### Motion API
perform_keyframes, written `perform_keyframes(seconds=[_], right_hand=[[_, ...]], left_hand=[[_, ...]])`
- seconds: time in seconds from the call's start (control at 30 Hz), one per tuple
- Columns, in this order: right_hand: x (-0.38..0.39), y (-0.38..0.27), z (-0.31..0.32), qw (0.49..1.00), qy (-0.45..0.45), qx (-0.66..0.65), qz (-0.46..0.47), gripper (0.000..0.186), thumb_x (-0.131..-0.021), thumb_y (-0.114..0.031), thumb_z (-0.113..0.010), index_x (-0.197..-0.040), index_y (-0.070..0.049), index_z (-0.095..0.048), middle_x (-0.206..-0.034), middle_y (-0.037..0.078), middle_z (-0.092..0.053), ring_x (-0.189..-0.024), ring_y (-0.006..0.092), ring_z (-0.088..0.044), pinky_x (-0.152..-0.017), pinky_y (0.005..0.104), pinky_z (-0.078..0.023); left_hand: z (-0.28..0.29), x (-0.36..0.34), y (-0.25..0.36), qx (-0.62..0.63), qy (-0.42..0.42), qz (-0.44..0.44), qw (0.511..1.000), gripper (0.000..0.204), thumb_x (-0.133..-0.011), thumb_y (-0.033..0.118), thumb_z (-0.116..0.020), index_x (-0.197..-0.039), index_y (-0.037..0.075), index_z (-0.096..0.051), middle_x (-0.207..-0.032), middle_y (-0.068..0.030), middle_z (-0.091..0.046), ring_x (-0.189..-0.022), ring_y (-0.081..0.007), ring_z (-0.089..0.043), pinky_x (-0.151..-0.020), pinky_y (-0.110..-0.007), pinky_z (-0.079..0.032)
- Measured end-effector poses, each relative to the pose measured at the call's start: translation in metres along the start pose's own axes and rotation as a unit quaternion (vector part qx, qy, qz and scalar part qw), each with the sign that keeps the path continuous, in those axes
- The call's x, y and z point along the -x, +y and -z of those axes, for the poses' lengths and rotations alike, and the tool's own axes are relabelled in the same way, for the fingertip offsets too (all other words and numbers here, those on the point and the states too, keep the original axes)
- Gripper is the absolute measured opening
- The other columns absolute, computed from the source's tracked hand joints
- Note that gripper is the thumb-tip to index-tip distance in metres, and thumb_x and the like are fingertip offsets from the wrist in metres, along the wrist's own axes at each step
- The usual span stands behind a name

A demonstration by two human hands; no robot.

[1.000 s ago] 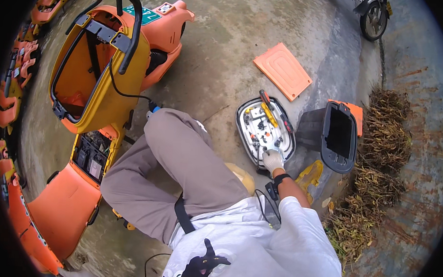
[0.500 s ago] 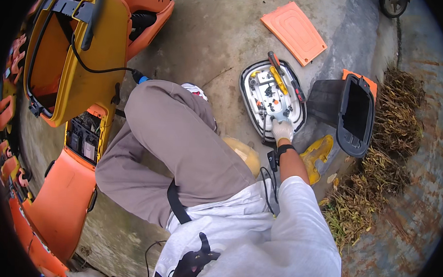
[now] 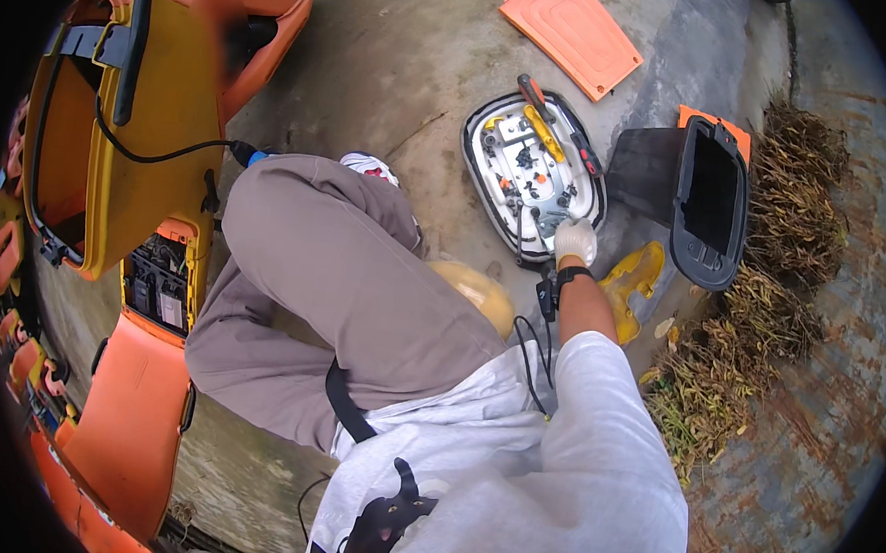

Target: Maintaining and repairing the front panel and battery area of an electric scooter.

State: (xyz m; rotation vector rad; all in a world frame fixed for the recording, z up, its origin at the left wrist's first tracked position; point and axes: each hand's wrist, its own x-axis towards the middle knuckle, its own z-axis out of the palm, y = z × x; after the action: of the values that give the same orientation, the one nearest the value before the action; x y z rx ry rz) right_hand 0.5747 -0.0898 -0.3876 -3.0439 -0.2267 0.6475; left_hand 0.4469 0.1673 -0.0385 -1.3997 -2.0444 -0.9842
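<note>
My right hand [image 3: 574, 243], in a whitish glove with a black strap at the wrist, is over the near rim of a white tray [image 3: 480, 183] with a black edge. Its fingers are curled down and pressed together; what they hold, if anything, is hidden. Beside the fingertips lie small metal parts [image 3: 549, 220]. Farther up the tray are small black and orange pieces, a yellow-handled tool [image 3: 544, 133], and a screwdriver [image 3: 531, 94] with an orange and black handle. A red and black handled tool [image 3: 586, 154] rests along the right rim. My left hand is not in view.
An orange panel [image 3: 573, 38] lies beyond the tray. A black bin-like box [image 3: 649, 177] and a yellow plastic part [image 3: 631, 291] are to the right, near dry plants [image 3: 792, 215]. An orange and yellow scooter-like body [image 3: 171, 122] stands at the left, with a cable [image 3: 184, 143] running from it.
My right hand has drawn back slightly from the middle of the tray toward its near right rim, uncovering small metal parts. The whole view has shifted a little.
</note>
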Motion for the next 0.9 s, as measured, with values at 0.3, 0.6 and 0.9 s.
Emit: perform_keyframes(seconds=[0.3,0.6,0.9], right_hand=[[-0.004,0.022,-0.039,0.975,-0.131,-0.080,0.163,0.037,-0.084,-0.037,-0.057,-0.100,-0.008,-0.074,-0.102,0.022,-0.070,-0.100,0.0376,-0.067,-0.093,0.0437,-0.050],[0.015,-0.028,-0.035,0.974,-0.174,0.044,0.135,0.047,-0.080,-0.042,-0.061,-0.104,-0.003,-0.072,-0.110,0.024,-0.068,-0.105,0.0389,-0.066,-0.094,0.0449,-0.051],[0.015,-0.033,-0.056,0.971,-0.203,0.002,0.130,0.042,-0.073,-0.038,-0.065,-0.099,-0.007,-0.076,-0.106,0.022,-0.070,-0.104,0.0363,-0.067,-0.096,0.0419,-0.050]], left_hand=[[0.121,-0.079,-0.256,0.049,-0.010,-0.024,0.998,0.053,-0.098,0.026,-0.060,-0.139,-0.001,-0.043,-0.137,-0.0232,-0.050,-0.114,-0.0320,-0.056,-0.083,-0.042,-0.054],[0.217,-0.147,-0.450,0.075,0.021,-0.024,0.997,0.055,-0.097,0.026,-0.061,-0.141,0.001,-0.041,-0.139,-0.0228,-0.049,-0.113,-0.0318,-0.057,-0.077,-0.042,-0.058],[0.219,-0.146,-0.448,0.112,0.055,-0.032,0.992,0.057,-0.096,0.025,-0.062,-0.143,0.002,-0.039,-0.141,-0.0225,-0.047,-0.112,-0.0316,-0.058,-0.072,-0.043,-0.061]])
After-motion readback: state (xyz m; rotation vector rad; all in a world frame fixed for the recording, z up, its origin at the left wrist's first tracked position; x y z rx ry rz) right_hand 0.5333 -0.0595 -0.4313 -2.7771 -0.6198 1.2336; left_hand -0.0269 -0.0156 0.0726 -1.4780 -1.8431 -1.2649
